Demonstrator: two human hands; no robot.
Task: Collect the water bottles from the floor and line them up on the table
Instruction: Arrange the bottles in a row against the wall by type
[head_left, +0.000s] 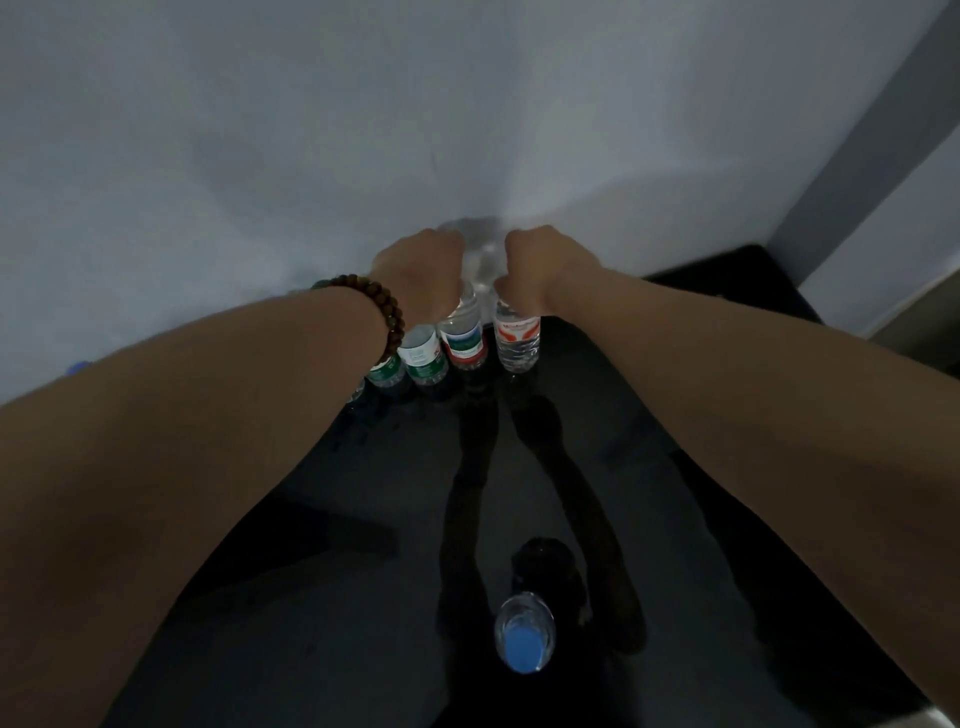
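Several water bottles stand in a row along the far edge of the glossy black table (363, 597), against the wall. My left hand (421, 270), with a bead bracelet on the wrist, is closed over the top of the bottle with the blue and red label (464, 338). My right hand (540, 265) grips the top of the bottle with the orange label (517, 338) beside it. Two green-label bottles (425, 358) stand to the left, partly hidden by my left wrist. A lone blue-capped bottle (523, 636) stands upright near the front of the table.
A pale wall (260, 156) rises directly behind the row. At the right, a grey vertical strip (872, 135) marks a corner, with a dark surface (737, 275) below it. The light is dim.
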